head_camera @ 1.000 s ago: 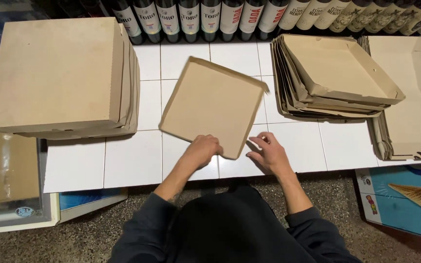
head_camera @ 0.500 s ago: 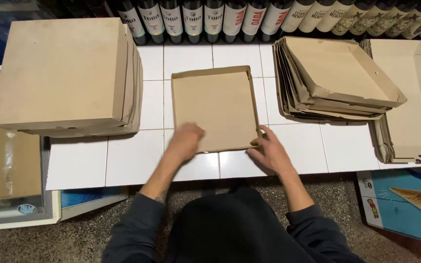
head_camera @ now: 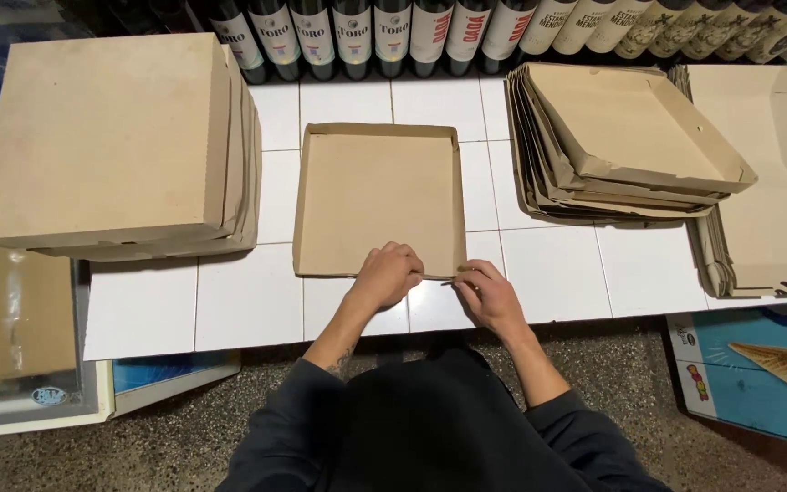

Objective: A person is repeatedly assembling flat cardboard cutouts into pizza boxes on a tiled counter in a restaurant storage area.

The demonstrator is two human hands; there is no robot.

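Where the white tiled counter [head_camera: 229,310] fills the middle of the view, a tall stack of closed cardboard boxes [head_camera: 111,137] takes up its left end. On the right sits a pile of nested open box trays [head_camera: 621,146], and just beside it, at the far right, lie flat unfolded box blanks [head_camera: 767,200]. Along the back edge stands a row of dark wine bottles [head_camera: 393,32]. Between the two piles, at the counter's centre, lies a single shallow cardboard tray [head_camera: 375,196], open side up, square to the counter edge, with low walls raised on all sides. The left hand [head_camera: 389,273] rests curled over the tray's near wall, fingers closed on the edge. The right hand [head_camera: 489,293] sits just beside it at the near right corner, fingertips pinched on the cardboard there.
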